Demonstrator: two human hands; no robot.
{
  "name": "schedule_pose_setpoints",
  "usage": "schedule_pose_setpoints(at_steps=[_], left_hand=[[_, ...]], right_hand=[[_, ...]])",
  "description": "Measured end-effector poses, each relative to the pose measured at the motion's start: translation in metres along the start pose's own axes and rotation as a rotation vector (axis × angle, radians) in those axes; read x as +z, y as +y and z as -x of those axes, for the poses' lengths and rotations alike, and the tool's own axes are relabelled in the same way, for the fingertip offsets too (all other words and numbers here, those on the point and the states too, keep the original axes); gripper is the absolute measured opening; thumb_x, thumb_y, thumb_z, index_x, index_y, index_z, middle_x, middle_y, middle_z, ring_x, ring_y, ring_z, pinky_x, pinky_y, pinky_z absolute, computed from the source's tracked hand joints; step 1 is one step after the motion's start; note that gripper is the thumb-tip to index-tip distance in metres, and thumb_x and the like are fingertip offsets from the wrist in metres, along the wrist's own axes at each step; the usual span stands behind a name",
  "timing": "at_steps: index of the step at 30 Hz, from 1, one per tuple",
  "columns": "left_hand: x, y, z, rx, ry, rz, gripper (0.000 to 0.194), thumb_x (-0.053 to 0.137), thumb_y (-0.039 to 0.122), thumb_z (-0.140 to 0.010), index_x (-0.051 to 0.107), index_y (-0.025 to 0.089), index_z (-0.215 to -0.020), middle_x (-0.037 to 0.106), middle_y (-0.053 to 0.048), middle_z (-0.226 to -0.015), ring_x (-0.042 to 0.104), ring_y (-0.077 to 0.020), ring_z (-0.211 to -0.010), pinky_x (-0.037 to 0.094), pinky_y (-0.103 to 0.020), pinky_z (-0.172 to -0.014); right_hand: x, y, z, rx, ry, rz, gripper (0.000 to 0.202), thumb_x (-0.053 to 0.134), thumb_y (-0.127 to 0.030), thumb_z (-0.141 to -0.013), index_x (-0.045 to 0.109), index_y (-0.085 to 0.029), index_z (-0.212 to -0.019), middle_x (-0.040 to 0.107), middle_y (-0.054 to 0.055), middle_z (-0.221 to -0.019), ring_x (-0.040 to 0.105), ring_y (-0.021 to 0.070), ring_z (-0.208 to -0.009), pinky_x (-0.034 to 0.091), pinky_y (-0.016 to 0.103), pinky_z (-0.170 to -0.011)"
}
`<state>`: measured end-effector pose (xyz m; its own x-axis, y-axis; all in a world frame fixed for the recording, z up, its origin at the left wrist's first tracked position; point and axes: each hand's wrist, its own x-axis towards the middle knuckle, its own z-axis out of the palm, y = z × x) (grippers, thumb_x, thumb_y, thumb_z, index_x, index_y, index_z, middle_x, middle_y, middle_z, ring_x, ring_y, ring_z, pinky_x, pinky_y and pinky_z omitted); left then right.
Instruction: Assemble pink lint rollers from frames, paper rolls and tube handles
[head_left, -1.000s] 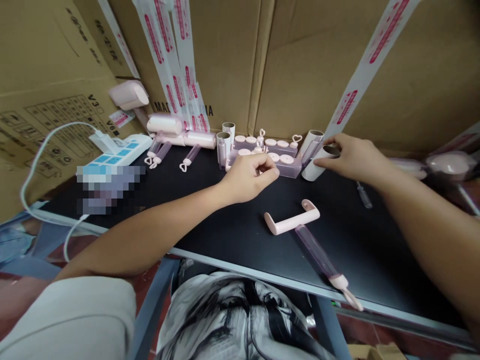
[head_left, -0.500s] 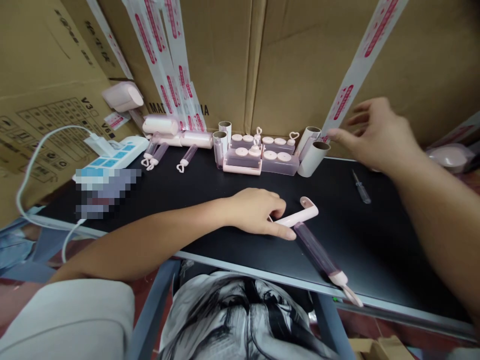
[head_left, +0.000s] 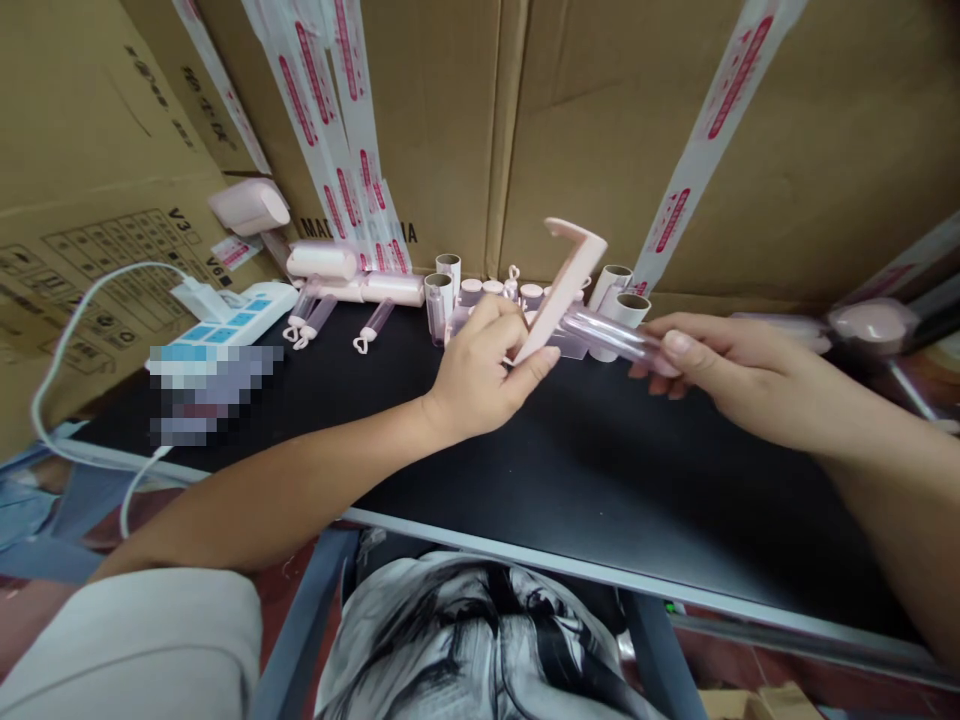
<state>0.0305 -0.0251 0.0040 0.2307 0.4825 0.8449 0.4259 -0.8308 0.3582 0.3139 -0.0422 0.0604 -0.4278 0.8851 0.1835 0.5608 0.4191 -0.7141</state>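
My left hand [head_left: 484,375] is closed on a pale pink bracket [head_left: 564,290], raised over the black tabletop [head_left: 570,470]. The bracket's hooked end points up. My right hand [head_left: 720,365] grips the end of a translucent pinkish-purple tube [head_left: 615,335], whose other end meets or lies just behind the bracket. Behind both hands stands a group of pink and purple parts with round caps [head_left: 493,288], partly hidden. White cardboard-like tubes [head_left: 438,298] stand at the group's sides.
At the left lie a power strip [head_left: 259,310] with a plugged-in white cable and a pixelated object [head_left: 217,395]. Pink rollers [head_left: 322,262] and small handles [head_left: 375,325] sit at the back left. Taped cardboard [head_left: 600,120] rises behind. More pink parts [head_left: 870,325] are at the right.
My left hand has lifted the pink bracket off the table. My right hand has come down and in, and now holds the purple tube, which was lying near the front edge.
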Motion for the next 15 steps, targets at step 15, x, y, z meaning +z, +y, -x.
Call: schedule_pose_setpoints(at_steps=[15], left_hand=[[-0.031, -0.005, -0.009, -0.836, -0.674, 0.647, 0.049, 0.097, 0.037, -0.071, 0.072, 0.01, -0.103, 0.075, -0.004, -0.073, 0.075, -0.0171, -0.062, 0.058, -0.025, -0.055]], right_hand=[[0.066, 0.032, -0.014, 0.213, -0.381, -0.801, 0.052, 0.085, -0.063, -0.085, 0.075, -0.015, -0.101, 0.073, 0.005, -0.081, 0.062, 0.0125, -0.054, 0.053, 0.027, -0.052]])
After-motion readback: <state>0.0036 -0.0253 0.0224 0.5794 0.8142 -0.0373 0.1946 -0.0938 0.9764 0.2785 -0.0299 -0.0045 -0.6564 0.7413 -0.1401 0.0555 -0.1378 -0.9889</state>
